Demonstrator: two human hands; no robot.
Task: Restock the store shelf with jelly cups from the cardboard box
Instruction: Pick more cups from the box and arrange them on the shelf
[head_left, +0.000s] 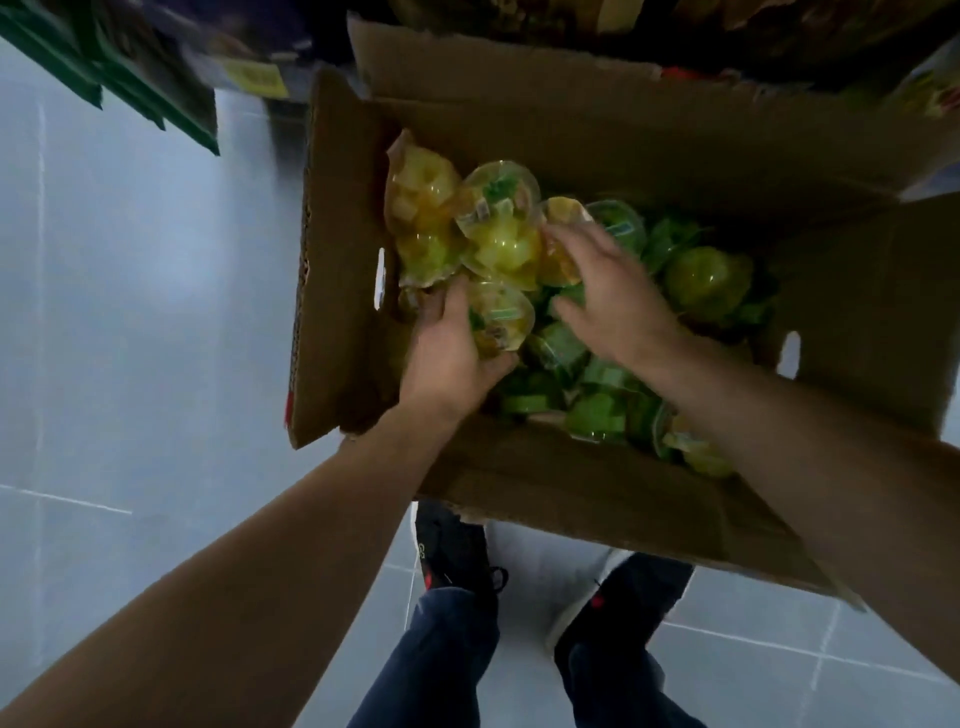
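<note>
Both hands down inside the open brown cardboard box (597, 130), flaps splayed out. Left hand (452, 348) curls fingers & thumb round a clear plastic jelly cup w/ yellow fruit chunks (501, 319), gripping it from the left side. Right hand (610, 296) is spread, fingers fairly straight, fingertips resting on an orange-yellow jelly cup (561, 244); no grip visible. Just beyond the left hand, a cluster of yellow cups (467, 223) sits against the box wall. Under & to the right of the right hand, green-lidded jelly cups (597, 384) are heaped. Below both forearms: black shoes (457, 556) on grey tiled floor (130, 312).
</note>
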